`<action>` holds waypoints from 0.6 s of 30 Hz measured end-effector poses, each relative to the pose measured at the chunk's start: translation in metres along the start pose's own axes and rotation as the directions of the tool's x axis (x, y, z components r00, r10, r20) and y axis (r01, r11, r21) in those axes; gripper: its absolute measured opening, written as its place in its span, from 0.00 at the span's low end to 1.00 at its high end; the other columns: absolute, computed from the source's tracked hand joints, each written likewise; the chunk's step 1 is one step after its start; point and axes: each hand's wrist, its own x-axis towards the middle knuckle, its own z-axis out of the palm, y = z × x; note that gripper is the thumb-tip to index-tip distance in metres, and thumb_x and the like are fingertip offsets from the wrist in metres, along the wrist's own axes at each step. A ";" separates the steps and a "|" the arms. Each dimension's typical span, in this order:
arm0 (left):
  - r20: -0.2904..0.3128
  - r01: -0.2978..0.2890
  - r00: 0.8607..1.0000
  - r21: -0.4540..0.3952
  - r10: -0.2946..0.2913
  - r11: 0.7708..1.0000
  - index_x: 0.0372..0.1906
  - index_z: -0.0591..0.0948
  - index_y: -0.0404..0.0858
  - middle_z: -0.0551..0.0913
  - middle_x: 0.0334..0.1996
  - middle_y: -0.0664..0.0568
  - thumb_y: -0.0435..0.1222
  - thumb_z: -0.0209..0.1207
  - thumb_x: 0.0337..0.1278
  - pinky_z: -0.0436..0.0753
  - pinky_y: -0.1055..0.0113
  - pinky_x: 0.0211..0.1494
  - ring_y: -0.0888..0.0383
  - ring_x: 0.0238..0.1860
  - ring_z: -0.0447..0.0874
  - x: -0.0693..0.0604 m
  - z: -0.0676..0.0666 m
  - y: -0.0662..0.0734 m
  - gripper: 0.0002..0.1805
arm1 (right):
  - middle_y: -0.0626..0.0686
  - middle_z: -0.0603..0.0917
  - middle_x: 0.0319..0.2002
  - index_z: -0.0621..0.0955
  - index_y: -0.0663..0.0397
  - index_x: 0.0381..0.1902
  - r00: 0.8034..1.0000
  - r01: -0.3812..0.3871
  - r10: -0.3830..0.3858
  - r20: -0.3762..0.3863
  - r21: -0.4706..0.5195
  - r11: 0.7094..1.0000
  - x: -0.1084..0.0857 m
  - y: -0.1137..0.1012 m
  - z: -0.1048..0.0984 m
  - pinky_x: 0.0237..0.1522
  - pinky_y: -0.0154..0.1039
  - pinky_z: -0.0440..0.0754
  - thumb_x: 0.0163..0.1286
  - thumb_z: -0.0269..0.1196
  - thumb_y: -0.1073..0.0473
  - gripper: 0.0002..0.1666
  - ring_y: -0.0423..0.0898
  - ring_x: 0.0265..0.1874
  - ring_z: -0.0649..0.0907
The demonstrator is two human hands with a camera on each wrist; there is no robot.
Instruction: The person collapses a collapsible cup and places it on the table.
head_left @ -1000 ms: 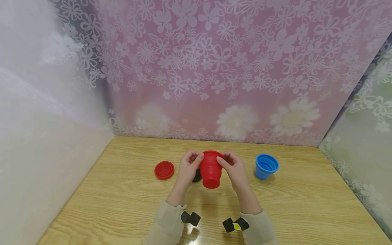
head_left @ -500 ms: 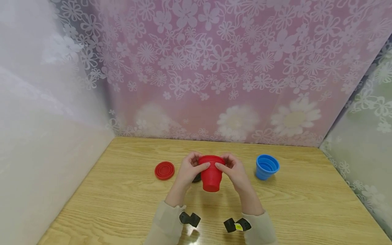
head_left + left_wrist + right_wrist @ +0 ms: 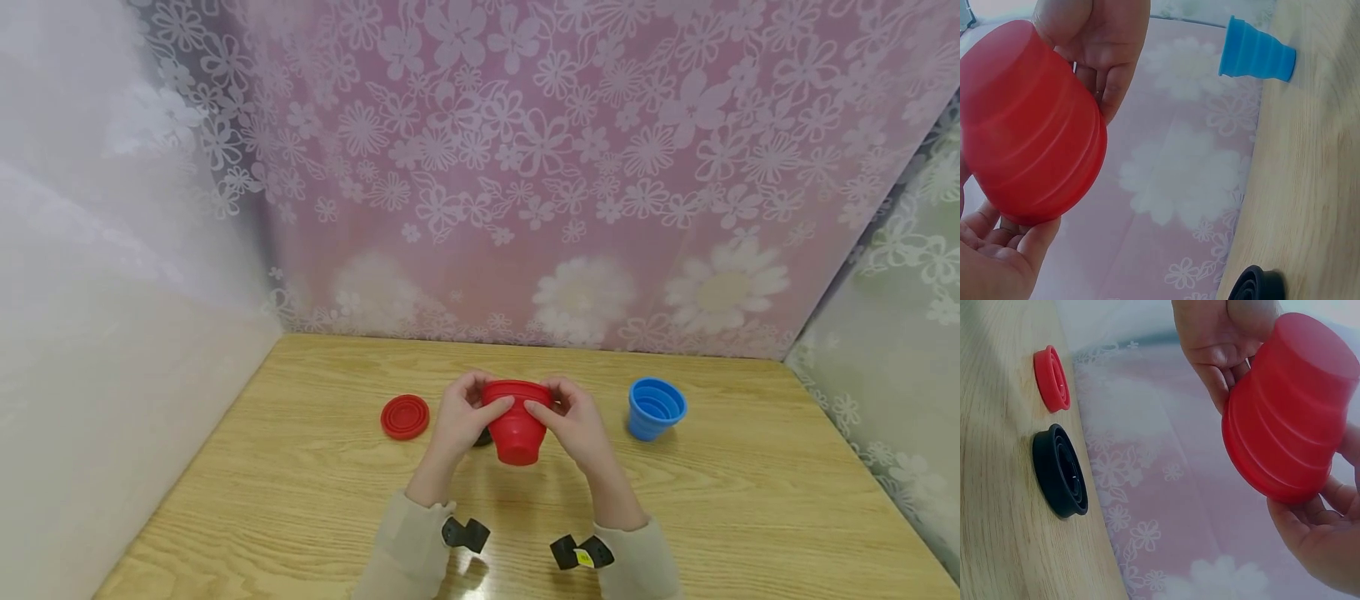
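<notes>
Both hands hold a red collapsible cup [image 3: 518, 433] above the middle of the table, its rim away from me and its base tilted toward me. My left hand [image 3: 457, 421] grips the left side near the rim, thumb across the front wall. On the opposite side, my right hand [image 3: 577, 423] grips it the same way. Ridged rings of the red cup [image 3: 1035, 131] show in the left wrist view, its folds partly drawn out. Fingers behind the cup are hidden in the head view.
A flattened red collapsible cup [image 3: 405, 417] lies left of the hands. Beside it is a flattened black one [image 3: 1060, 472], mostly hidden in the head view behind the held cup. A blue collapsible cup [image 3: 654, 410] stands extended at right. A floral curtain [image 3: 525, 208] borders the table's back.
The thumbs have slid inward from the rim onto the cup's front wall. The held cup came down slightly, then became shorter and wider below the rim. The other cups stay put.
</notes>
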 end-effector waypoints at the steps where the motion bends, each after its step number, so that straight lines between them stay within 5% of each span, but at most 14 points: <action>1: -0.004 -0.007 1.000 0.009 0.007 1.000 0.39 0.76 0.28 0.76 0.32 0.49 0.29 0.63 0.45 0.79 0.65 0.37 0.58 0.32 0.75 -0.002 0.000 0.004 0.14 | 0.58 0.75 0.37 0.75 0.64 0.42 1.000 0.007 -0.007 -0.006 -0.007 1.000 0.000 0.000 0.000 0.35 0.35 0.79 0.56 0.64 0.62 0.16 0.51 0.35 0.76; 8: -0.035 -0.045 0.998 0.078 0.048 0.996 0.37 0.76 0.26 0.77 0.29 0.47 0.30 0.62 0.47 0.78 0.68 0.33 0.59 0.29 0.75 -0.011 0.003 0.024 0.12 | 0.57 0.78 0.34 0.78 0.63 0.40 0.991 0.088 -0.102 -0.091 -0.142 0.986 -0.002 0.000 0.003 0.32 0.35 0.80 0.55 0.65 0.59 0.16 0.49 0.31 0.79; 18: -0.016 -0.065 0.998 0.018 0.065 0.998 0.41 0.77 0.27 0.78 0.32 0.46 0.30 0.59 0.50 0.77 0.71 0.34 0.60 0.31 0.74 0.000 -0.003 0.000 0.13 | 0.57 0.81 0.33 0.79 0.63 0.40 0.973 0.114 -0.149 -0.179 -0.189 0.975 -0.002 -0.001 0.006 0.29 0.35 0.80 0.55 0.65 0.61 0.15 0.49 0.29 0.80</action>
